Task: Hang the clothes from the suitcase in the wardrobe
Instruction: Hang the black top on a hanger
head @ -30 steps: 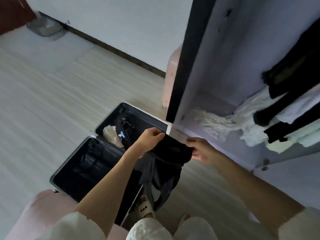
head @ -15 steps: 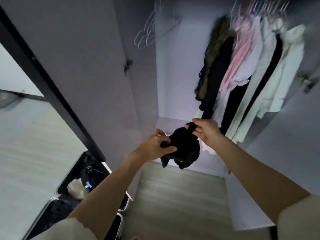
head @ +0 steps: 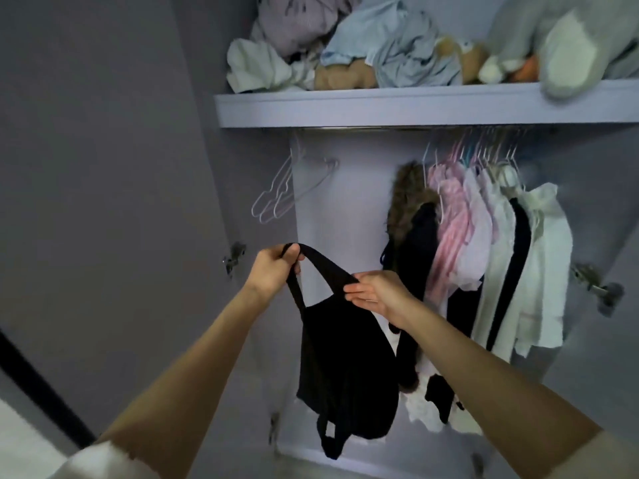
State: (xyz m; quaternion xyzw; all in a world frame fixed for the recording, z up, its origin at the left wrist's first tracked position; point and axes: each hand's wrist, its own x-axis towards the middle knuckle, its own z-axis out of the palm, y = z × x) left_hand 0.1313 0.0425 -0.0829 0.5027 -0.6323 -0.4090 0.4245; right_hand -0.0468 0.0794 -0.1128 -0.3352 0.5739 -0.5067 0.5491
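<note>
Rail, under shelf: open stretch between the empty hangers at its left end and the hung clothes packed along its right half. Bare back panel shows behind that stretch. Below the rail, the black top, held up by left hand and right hand, fills the gap's lower part. Above the rail, the shelf is crowded with piled fabric. Left of the rail, the open door bounds access.

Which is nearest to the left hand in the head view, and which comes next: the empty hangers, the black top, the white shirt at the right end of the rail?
1. black top: its strap is held in the left hand.
2. empty hangers: above the hand, at the rail's left end.
3. white shirt: far right, beyond the right hand.
</note>
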